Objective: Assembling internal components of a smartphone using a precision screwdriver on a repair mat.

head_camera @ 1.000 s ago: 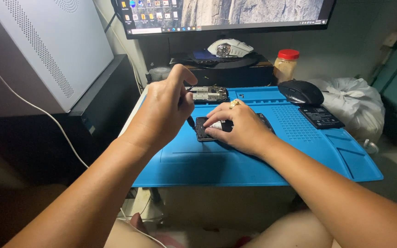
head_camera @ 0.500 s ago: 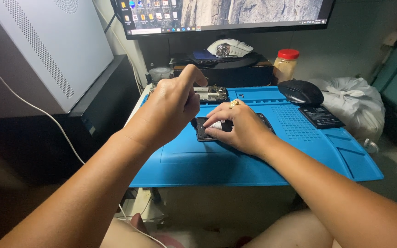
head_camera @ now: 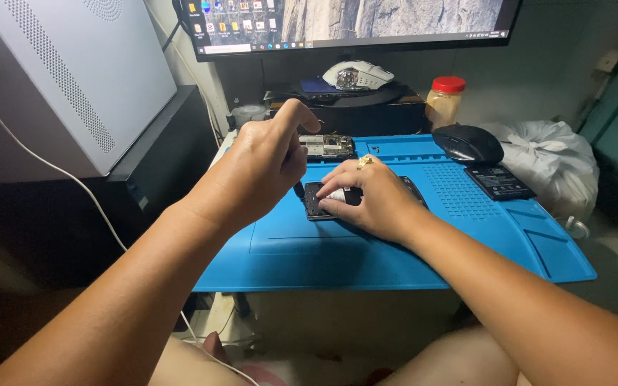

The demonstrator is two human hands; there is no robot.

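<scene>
Evidently mid-disassembly, the left hand (head_camera: 262,168) pinches a thin dark tool (head_camera: 299,189) at the opened phone (head_camera: 316,204) that the right hand (head_camera: 366,196) presses flat mid-mat (head_camera: 395,250), calling next for steady, gentle prying.

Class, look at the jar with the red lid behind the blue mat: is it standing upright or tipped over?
Upright. The jar stands on its base, red lid on top, just behind the blue mat.

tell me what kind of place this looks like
Probably a small electronics repair bench at a home desk. A blue work mat carries an opened phone under the right hand, a loose circuit board lies behind, and a monitor stands above.
</scene>
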